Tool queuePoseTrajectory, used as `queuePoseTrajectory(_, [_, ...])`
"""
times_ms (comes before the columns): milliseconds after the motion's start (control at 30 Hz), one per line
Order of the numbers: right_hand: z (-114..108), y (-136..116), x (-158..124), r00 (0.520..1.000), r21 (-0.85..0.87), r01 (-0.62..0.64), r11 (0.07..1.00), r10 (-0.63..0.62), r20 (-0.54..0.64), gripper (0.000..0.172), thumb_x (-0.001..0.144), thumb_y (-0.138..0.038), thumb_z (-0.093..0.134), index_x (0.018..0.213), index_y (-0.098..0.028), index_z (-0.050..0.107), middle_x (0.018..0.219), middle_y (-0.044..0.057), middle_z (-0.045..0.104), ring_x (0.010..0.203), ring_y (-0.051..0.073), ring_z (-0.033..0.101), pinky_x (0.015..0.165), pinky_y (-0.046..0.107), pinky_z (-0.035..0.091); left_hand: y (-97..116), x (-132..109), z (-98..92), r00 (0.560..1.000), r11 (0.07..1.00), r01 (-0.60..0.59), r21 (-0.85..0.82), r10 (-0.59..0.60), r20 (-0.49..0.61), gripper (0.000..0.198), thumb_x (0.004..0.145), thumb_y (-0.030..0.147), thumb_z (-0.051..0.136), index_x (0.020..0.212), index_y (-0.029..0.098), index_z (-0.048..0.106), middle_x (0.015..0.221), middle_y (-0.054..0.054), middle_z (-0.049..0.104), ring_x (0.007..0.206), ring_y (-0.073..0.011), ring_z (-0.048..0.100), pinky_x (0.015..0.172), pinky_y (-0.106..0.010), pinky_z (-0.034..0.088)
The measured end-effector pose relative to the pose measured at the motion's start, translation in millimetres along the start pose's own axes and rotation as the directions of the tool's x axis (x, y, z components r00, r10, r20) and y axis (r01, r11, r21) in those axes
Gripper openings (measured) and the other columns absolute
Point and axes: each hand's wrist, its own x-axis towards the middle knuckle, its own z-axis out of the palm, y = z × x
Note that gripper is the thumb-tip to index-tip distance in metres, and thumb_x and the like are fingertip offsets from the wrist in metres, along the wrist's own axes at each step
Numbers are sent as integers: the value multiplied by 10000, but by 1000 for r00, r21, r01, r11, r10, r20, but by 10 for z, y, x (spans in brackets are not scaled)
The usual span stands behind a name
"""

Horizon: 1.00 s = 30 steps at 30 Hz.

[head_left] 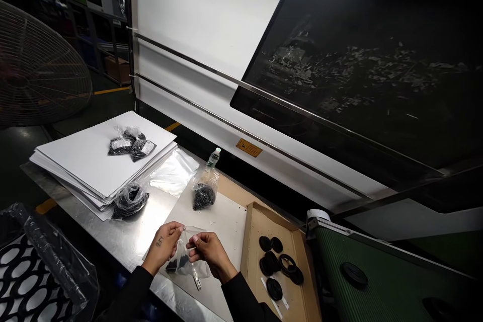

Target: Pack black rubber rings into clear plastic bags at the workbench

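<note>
My left hand [165,247] pinches the upper edge of a clear plastic bag [184,261] with small black parts at its bottom. My right hand [210,252] is closed on the same bag's edge from the other side. A slim silver tool [196,278] sticks out below my right fingers; its kind and how it is held I cannot make out. The bag is over a pale board [222,219] on the metal table. Just beyond my hands stands another clear bag of small black pieces [204,196], with a water bottle [213,157] behind it.
A cardboard tray [251,241] with several black round parts lies right, beside a green conveyor [339,256] carrying black parts. Filled bags [132,144] rest on stacked white sheets [90,166]. A bag of black rings [131,200] and flat plastic bags [174,171] lie nearby. A fan [37,65] stands left.
</note>
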Motion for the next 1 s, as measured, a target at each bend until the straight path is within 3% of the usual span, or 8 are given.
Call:
queuePoseTrajectory(167, [-12,87,42,1000,-120,-4,993,2,-23,345,705,-423,618,836,-104,618,854,87,665,568,196,672,571,341,527,1,-4,-4,1000,1000,7,-1,-7,-3,352,829,496,520,917,157,557,419,126,387,301,-64,362,287,-167,233])
queuePoseTrajectory(267, [-9,111,38,999,-206,-16,979,6,-48,296,743,-294,520,969,-111,573,764,55,653,539,205,663,566,361,527,-2,-2,-8,1000,1000,7,1,-7,-9,353,828,495,525,921,157,560,428,125,391,305,-65,366,286,-167,234])
queuePoseTrajectory(400, [2,91,36,997,-353,54,934,-72,-36,187,734,-214,493,847,-133,618,664,45,656,634,213,659,639,352,516,-7,-10,-13,1000,1000,4,0,-4,-13,360,834,485,521,959,150,565,446,123,400,304,-64,367,286,-171,224])
queuePoseTrajectory(667, [55,-98,-64,978,-566,180,805,-208,16,345,675,-96,435,860,-186,712,983,79,737,1003,235,644,922,373,459,-49,-8,-77,1000,1000,18,-18,-19,-16,372,825,507,526,936,156,579,438,120,380,300,-63,350,289,-180,208])
queuePoseTrajectory(767, [181,-306,-145,971,-527,207,824,-239,7,303,749,-156,397,889,-197,662,909,55,716,764,194,673,702,326,518,-75,-29,-174,998,999,33,-35,-35,-55,381,825,513,511,939,156,577,442,121,372,294,-62,345,289,-184,205])
queuePoseTrajectory(867, [402,-589,-12,946,-417,266,869,-317,-59,299,820,-210,326,948,-185,595,885,55,676,556,146,616,483,274,484,-94,-93,-307,993,996,59,-61,-65,-96,399,812,524,508,935,151,578,458,120,376,284,-64,348,284,-194,200])
queuePoseTrajectory(933, [640,-754,256,913,-493,345,799,-407,-20,318,832,-204,332,1011,-155,590,908,82,680,641,154,647,568,280,539,-121,-143,-402,987,993,83,-79,-93,-134,419,801,536,508,941,149,580,472,116,385,283,-63,346,282,-199,192])
queuePoseTrajectory(1000, [976,-852,625,885,-609,423,671,-451,118,340,823,-167,363,1052,-143,613,966,98,704,800,165,678,736,285,561,-179,-180,-494,976,989,112,-98,-129,-178,434,795,545,498,955,150,581,468,115,383,290,-68,349,287,-203,186])
